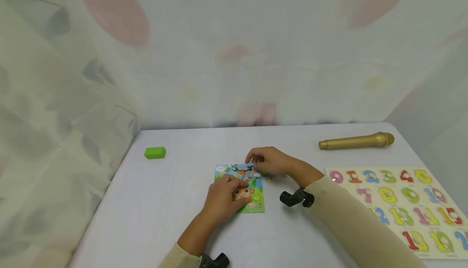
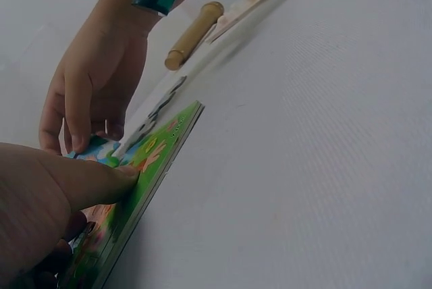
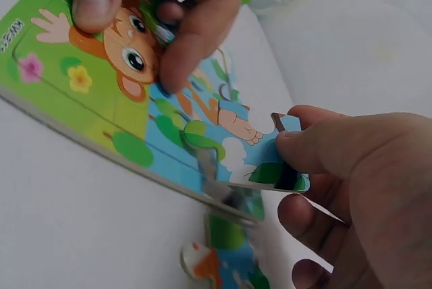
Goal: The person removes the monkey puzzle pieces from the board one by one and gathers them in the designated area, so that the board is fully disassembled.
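Note:
A jigsaw puzzle with a cartoon monkey on green and blue lies flat on the table. My left hand rests on it, the thumb and a fingertip pressing on either side of the monkey's face. At the puzzle's far right corner, my right hand pinches a puzzle piece between thumb and fingers. That piece shows a foot, a cloud and a leaf, and it is tilted over the blue part of the picture. Beside the puzzle's edge, partly beneath the right hand, lie loose puzzle pieces.
A green block lies at the back left of the white table. At the back right is a gold microphone. A number board covers the right side, partly behind my right sleeve.

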Tool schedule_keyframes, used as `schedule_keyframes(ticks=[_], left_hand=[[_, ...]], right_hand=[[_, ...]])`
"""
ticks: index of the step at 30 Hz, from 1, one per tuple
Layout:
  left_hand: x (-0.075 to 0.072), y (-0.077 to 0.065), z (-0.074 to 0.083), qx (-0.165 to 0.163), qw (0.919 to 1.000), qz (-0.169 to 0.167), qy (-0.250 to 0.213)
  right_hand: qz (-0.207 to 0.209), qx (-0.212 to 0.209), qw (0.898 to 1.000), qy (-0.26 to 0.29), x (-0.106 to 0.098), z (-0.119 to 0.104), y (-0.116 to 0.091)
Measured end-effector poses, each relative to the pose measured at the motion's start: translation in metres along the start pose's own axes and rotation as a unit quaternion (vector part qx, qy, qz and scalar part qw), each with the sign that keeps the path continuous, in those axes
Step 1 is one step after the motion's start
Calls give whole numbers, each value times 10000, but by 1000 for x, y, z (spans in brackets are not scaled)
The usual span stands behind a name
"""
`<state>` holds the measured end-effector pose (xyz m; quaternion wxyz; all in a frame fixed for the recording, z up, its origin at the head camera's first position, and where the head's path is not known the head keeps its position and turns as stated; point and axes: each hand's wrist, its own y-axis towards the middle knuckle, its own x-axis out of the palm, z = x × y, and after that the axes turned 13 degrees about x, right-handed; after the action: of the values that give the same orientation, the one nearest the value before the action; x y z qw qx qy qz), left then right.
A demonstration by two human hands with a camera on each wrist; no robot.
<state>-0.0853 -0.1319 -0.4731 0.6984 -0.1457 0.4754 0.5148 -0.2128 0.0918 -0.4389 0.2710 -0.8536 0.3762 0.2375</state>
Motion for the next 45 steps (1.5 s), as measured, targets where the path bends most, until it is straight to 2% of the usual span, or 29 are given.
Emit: schedule_keyframes(ticks=[8, 16, 20, 23, 26, 32, 45], left_hand=[[-2, 0, 0, -5, 10000, 10, -43], [-2, -2, 1, -56, 9999, -91, -83], [-4, -3, 0, -102, 9999, -115, -66], [-5, -5, -2, -126, 9998, -130, -81], [-5, -6, -3, -126, 9997, -131, -134], [-4, -4, -4, -137, 9995, -157, -221], [-6, -9, -7, -152, 9999, -25, -74]], right_hand=[[145, 170, 9997, -47, -17, 5, -14], [394, 481, 9980, 52, -32, 26, -37], [371, 652, 9968, 292, -38, 38, -46], [363, 626, 9969, 308, -42, 44, -50], [476, 583, 9971, 53, -46, 47, -55], [565, 718, 9957, -128, -54, 54, -66], [400, 665, 9968, -189, -69, 76, -79]])
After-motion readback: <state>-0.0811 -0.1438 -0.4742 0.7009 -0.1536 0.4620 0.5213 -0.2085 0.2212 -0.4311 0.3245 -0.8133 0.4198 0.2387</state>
